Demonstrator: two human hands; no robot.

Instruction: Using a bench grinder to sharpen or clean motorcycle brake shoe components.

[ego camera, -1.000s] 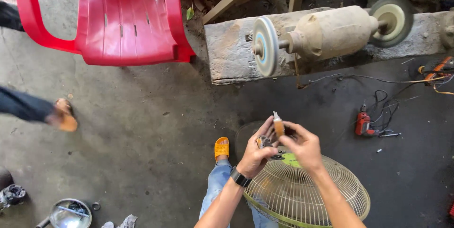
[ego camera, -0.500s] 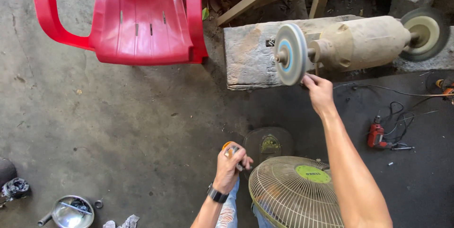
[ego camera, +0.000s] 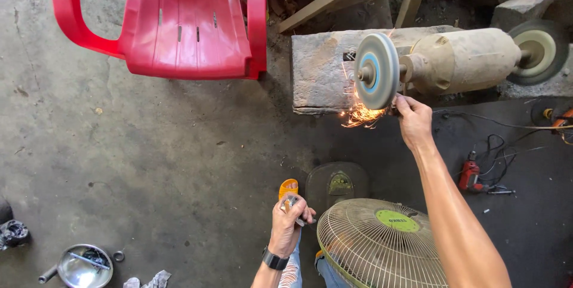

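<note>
— Orange sparks point(ego camera: 361, 115) first, from the head view: where do they come from?

— They spray just left of the right hand point(ego camera: 413, 122), under the lower edge of the grinding wheel point(ego camera: 376, 71). That grip is clenched on something small pressed to the wheel; the piece itself is too hidden by the fingers and the glare to tell its shape.

— And what is around that hand?

— Right above it sits the dusty motor housing point(ego camera: 462, 61) of the grinder, with a second wheel point(ego camera: 535, 51) at its far end. The machine rests on a rough stone block point(ego camera: 322, 70), which serves as its surface. To the right of the hand, cables point(ego camera: 501, 145) trail over the concrete floor point(ego camera: 149, 162) near a red power tool point(ego camera: 469, 174).

— The other hand?

— The left hand point(ego camera: 290, 219) is low and well apart from the wheel, its grip closed around a small metal tool point(ego camera: 291, 203); I cannot tell which kind. Just beyond it is an orange sandal point(ego camera: 288, 186), and just right of it a fan guard point(ego camera: 382, 246) with a green centre, which lies between the two forearms.

— Anything farther off?

— A red plastic chair point(ego camera: 185, 25) stands far left of the grinder, and a shiny metal bowl point(ego camera: 83, 267) lies far left of the left hand.
</note>
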